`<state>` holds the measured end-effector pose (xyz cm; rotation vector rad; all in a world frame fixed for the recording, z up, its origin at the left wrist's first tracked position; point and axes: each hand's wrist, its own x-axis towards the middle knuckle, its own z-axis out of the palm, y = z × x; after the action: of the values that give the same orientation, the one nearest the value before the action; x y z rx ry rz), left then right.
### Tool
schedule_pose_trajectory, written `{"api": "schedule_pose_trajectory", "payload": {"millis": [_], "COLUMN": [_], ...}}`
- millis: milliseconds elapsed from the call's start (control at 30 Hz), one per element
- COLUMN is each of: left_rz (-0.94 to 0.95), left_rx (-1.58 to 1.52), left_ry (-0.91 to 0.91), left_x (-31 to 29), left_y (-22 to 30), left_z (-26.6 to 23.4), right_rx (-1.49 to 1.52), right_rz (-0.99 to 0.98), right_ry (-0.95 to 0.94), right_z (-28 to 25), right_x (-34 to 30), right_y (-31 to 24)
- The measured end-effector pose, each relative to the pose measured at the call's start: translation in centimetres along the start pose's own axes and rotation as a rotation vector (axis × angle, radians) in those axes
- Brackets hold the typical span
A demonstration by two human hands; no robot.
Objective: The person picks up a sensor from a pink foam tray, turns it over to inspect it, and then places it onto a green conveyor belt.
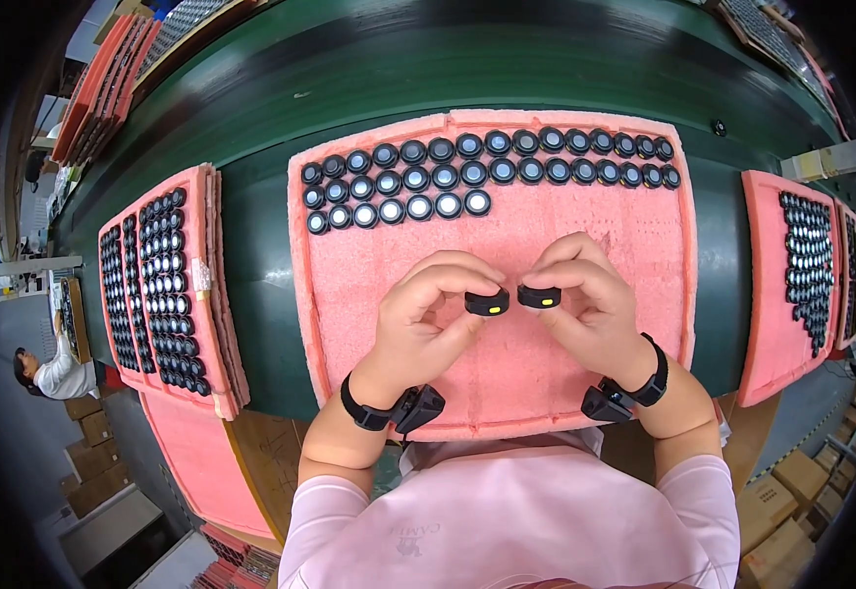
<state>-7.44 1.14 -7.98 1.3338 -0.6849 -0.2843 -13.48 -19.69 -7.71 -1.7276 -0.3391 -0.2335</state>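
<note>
Over the middle of a pink foam tray, my two hands face each other, each pinching a small round black device. My left hand holds one black device between thumb and fingers, its yellow spot showing on the edge. In my right hand is a matching black device, also with a yellow spot toward me. A narrow gap separates the two devices. Along the tray's far side stand rows of similar black round devices with pale round tops; the third row fills only the left part.
A stack of pink trays with black round pieces lies to the left, another loaded pink tray to the right. Beneath runs a green conveyor belt. One black piece rests on it at far right. Another person is at far left.
</note>
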Motion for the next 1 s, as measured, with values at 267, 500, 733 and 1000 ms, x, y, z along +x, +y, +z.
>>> {"api": "schedule_pose_trajectory", "payload": {"millis": [267,500,733,1000], "left_rz": [0.028,0.084,0.075,0.068], "left_rx": [-0.011,0.076,0.078,0.116], "left_ry": [-0.020,0.047,0.058,0.053], "left_x": [0.3,0.0,0.0,0.1], "left_y": [0.2,0.1,0.1,0.0], "left_z": [-0.1,0.6,0.7,0.6], "right_rx": [0.001,-0.079,-0.028,-0.010], "right_rz": [-0.025,-0.134,-0.102,-0.094], "right_ry": [0.002,0.000,-0.002,-0.006], "right_z": [0.0,0.1,0.2,0.3], "right_x": [0.6,0.4,0.1,0.2], "right_y": [-0.8,-0.3,0.2,0.1]}}
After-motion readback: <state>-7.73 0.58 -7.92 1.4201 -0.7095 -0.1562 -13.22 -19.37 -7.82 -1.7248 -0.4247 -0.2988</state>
